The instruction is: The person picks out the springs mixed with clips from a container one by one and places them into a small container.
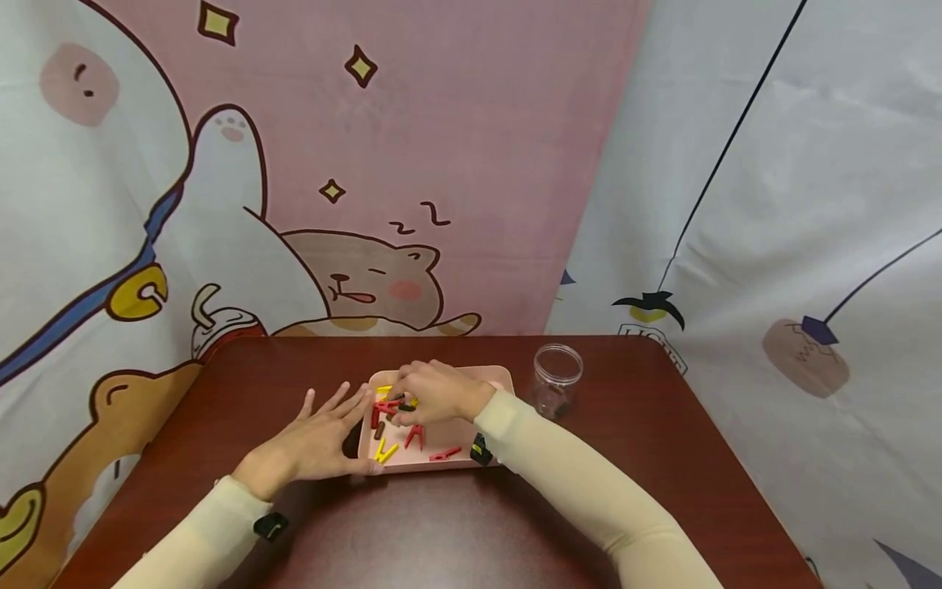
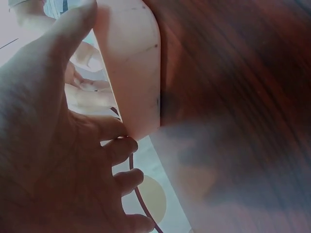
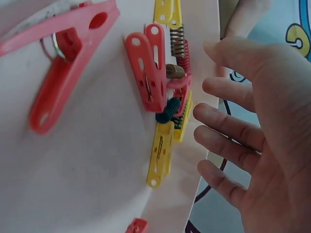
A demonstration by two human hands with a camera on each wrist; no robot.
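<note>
A pink tray (image 1: 459,465) holds red clothespins (image 1: 414,436), yellow clothespins (image 1: 385,451) and small coiled springs (image 1: 379,430). My left hand (image 1: 318,442) rests at the tray's left side, fingers spread, and its thumb touches the tray wall (image 2: 133,63). Over the tray's left half is my right hand (image 1: 434,394), its fingers bent loosely above the pile. In the right wrist view that hand (image 3: 272,136) has its fingers apart beside a cluster of a red clothespin (image 3: 148,73), a yellow clothespin (image 3: 160,153) and a dark spring (image 3: 168,110), with nothing seen in its grasp.
To the right of the tray stands a clear round jar (image 1: 557,380) with a few dark small things at its bottom. The brown tabletop (image 1: 412,532) extends in front. A patterned cloth (image 1: 500,180) hangs behind the table.
</note>
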